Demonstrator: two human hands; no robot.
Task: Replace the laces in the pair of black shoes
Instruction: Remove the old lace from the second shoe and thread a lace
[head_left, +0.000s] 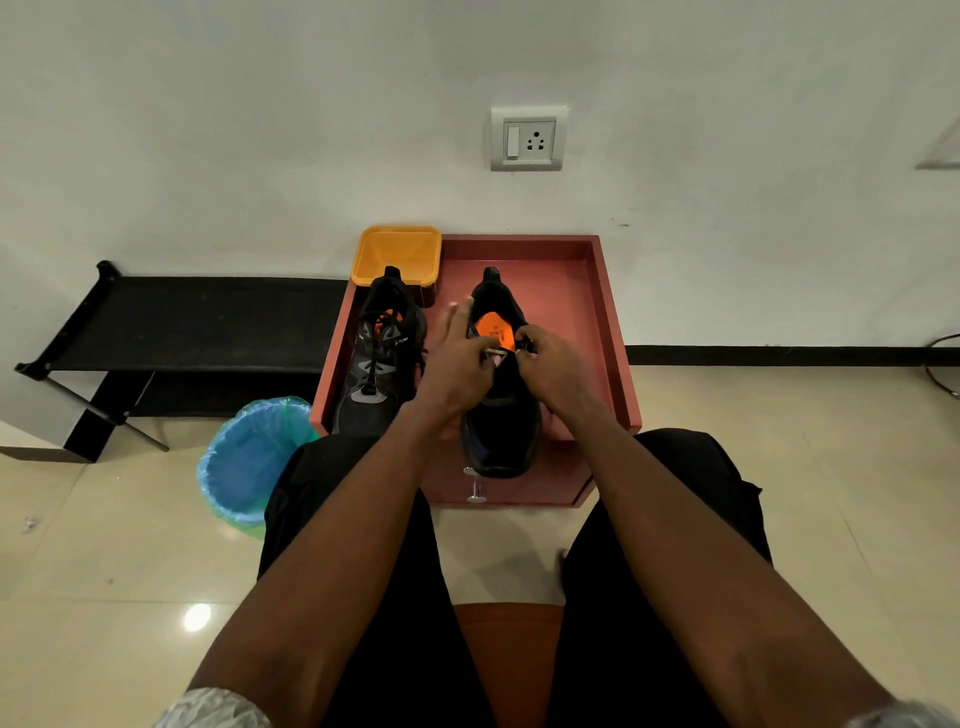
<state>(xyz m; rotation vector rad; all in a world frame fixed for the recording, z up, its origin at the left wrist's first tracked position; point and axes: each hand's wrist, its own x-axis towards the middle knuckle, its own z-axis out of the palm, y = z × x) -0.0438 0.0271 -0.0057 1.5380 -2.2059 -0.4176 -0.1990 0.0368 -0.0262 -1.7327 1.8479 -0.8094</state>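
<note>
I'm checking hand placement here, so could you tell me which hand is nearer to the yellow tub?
Left. The left hand reaches over the right shoe with fingers extended just below the yellow tub; the right hand pinches the lace farther right.

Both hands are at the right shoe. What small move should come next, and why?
Probably pull the lace end through the eyelet: both hands, left and right, pinch it over the right shoe, which shows no lacing, unlike the left shoe.

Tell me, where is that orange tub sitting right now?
In the head view, the orange tub sits at the far left corner of the red tray, against the wall, just behind the heel of the laced black shoe.
</note>
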